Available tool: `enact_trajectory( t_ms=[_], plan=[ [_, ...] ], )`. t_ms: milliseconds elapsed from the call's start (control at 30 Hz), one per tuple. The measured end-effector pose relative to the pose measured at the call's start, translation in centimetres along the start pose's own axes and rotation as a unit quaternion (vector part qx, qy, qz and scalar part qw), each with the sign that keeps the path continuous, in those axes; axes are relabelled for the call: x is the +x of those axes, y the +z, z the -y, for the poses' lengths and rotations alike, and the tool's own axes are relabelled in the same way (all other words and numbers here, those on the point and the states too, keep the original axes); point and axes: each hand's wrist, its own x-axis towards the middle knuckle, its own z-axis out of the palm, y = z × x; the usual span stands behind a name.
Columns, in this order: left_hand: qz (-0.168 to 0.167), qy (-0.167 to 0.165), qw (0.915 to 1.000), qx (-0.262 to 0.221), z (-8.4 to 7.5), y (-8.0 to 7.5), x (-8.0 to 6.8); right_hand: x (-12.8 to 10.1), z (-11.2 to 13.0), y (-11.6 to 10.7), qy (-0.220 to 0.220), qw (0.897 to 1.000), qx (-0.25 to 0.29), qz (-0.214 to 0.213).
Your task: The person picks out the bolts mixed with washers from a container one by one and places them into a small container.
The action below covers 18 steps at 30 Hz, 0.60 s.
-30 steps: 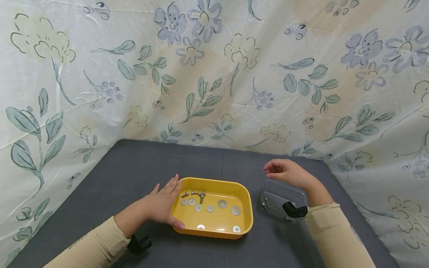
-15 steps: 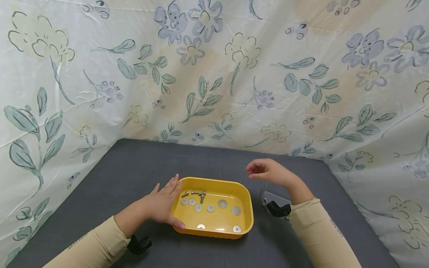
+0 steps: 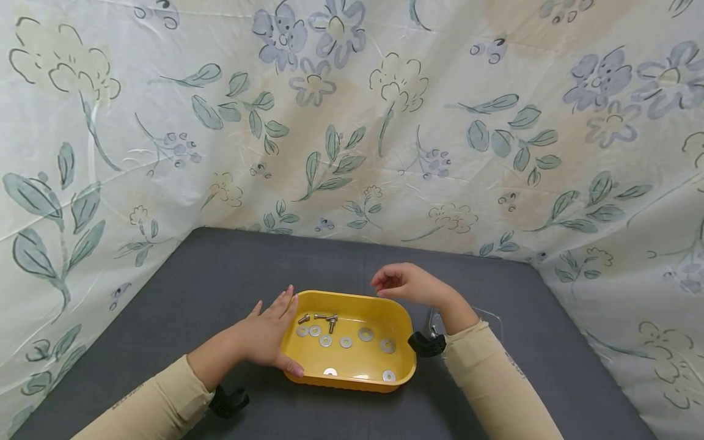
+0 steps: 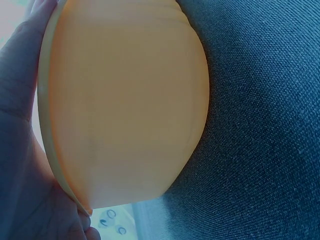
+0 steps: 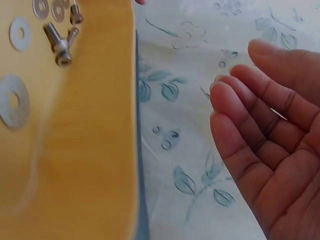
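Note:
A yellow tray [image 3: 360, 363] holds several flat washers [image 3: 345, 342] and a small cluster of screws [image 3: 332, 321] near its far left corner. My left hand [image 3: 266, 336] rests on the tray's left end, fingers spread and straight, thumb lying over the near rim. From the left wrist, the tray's outer wall [image 4: 130, 100] fills much of the view beside the palm. My right hand [image 3: 412, 284] hovers by the tray's far right corner, its fingers loosely bent. Seen from the right wrist, the bent fingers [image 5: 230, 135] hold nothing and point toward the tray.
A clear plastic box [image 3: 489, 316] stands right of the tray, largely hidden behind the right forearm, with metal pieces [image 3: 433, 331] at its left end. Both sit on a dark grey table [image 3: 264, 260]. Flowered cloth [image 3: 352, 122] hangs behind and at the sides.
My right hand has moved left from above the clear box to the yellow tray's far right corner. The left hand and the tray have stayed in place.

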Motion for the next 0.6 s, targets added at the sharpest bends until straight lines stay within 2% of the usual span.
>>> enact_trajectory(
  t_ms=[333, 600],
  plan=[
    [-0.001, 0.006, 1.0000, -0.003, -0.1, -0.2, 0.0, 2.9, -2.4, 2.5, -0.005, 1.000, 0.009, 0.020],
    [0.001, 0.008, 0.9998, -0.016, 0.0, -0.4, 0.1, 4.3, -2.5, 3.9, -0.001, 0.999, -0.012, 0.038]
  ],
)
